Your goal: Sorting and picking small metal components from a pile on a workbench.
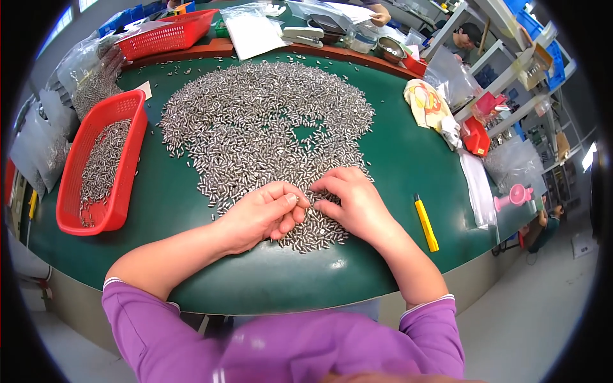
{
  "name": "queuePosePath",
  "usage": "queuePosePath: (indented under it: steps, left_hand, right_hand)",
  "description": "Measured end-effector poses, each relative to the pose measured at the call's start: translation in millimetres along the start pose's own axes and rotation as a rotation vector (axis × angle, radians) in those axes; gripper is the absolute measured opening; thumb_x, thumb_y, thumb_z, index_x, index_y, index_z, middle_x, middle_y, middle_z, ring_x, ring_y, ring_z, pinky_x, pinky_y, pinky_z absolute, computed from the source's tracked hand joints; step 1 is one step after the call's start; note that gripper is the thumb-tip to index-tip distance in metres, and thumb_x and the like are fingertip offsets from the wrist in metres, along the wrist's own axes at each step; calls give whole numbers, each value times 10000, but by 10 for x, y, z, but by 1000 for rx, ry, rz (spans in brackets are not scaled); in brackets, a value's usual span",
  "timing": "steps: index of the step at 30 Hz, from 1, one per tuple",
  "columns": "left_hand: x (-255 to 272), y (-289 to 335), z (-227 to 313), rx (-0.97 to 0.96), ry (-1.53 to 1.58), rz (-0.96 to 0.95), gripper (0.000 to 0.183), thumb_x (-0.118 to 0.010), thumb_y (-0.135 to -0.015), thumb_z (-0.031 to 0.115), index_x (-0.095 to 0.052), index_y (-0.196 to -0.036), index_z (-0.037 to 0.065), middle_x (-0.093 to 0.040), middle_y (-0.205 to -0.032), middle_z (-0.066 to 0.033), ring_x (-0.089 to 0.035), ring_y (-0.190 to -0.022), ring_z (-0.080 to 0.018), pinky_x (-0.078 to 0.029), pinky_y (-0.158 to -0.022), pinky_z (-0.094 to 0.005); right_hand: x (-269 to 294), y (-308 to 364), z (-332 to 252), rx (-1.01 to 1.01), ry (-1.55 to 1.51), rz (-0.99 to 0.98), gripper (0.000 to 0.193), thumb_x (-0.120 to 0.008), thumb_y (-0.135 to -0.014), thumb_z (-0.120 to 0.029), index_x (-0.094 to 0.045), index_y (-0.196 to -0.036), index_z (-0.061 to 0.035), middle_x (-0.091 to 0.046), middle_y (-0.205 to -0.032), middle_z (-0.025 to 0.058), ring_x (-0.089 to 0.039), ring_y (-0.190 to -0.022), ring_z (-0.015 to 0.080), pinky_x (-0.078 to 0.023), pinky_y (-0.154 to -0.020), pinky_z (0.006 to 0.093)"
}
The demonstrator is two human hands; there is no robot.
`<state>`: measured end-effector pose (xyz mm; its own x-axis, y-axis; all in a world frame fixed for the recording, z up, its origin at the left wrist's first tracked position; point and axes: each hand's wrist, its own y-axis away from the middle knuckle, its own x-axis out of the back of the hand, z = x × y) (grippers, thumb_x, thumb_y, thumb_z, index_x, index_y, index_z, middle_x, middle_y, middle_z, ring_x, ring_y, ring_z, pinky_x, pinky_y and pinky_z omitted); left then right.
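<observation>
A wide heap of small silvery metal pins [255,147] covers the middle of the green table [408,153]. At the near end of the heap, my left hand [265,214] is closed, thumb against forefinger, with what looks like a small metal pin at the fingertips. My right hand [351,201] is just to its right, thumb and fingers apart and curved over the pins, with nothing clearly held. The two hands' fingertips almost meet. More pins lie in a red plastic basket [131,153] at the left.
A yellow utility knife [426,223] lies to the right. Clear bags of pins [96,80] stand at the left edge. At the back are another red basket [166,37], white papers [253,30] and a metal bowl [390,48]. A patterned cloth [426,105] rests at the right; other people are beyond.
</observation>
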<state>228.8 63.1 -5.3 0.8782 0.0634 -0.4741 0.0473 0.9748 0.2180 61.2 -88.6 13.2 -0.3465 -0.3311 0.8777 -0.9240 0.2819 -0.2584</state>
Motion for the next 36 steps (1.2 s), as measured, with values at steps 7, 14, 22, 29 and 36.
queuePosePath:
  steps: [7,14,22,29,36]
  left_hand:
    - [-40,-3,28,-7,-24,23,198,-418,-1024,163,-534,-1133,45,-581,-916,-45,-491,-663,-73,-396,-535,-192]
    - [-56,11,30,16,39,3,249,-580,-953,141,-502,-1157,23,-577,-914,-31,-503,-637,-67,-420,-546,-206]
    - [-39,12,-25,-5,73,18,152,-568,-978,171,-525,-1052,45,-585,-857,-21,-493,-616,-52,-415,-527,-192]
    - [-47,19,-14,3,-5,31,129,-548,-989,180,-526,-1010,55,-593,-841,-16,-498,-608,-48,-417,-517,-190]
    - [-37,19,-33,-22,139,-3,157,-596,-962,154,-530,-1061,51,-590,-861,-20,-488,-610,-52,-408,-518,-188]
  right_hand:
    - [-79,-46,43,69,-13,149,94,-701,-776,-113,-666,-861,-94,-616,-870,57,-575,-877,285,-464,-784,401]
    - [-76,-32,-159,60,-502,194,116,-695,-832,-85,-704,-947,-98,-626,-960,46,-589,-962,207,-465,-870,340]
    - [-13,-33,-192,-10,-515,143,235,-693,-822,-79,-705,-1057,-93,-622,-990,72,-606,-955,202,-492,-842,328]
    - [-11,-30,-158,105,-477,115,182,-725,-789,-61,-695,-968,-79,-632,-960,64,-616,-900,203,-504,-805,329]
    - [-104,-2,-163,-168,-965,70,107,-706,-857,-89,-689,-958,-61,-585,-972,33,-598,-904,116,-502,-767,266]
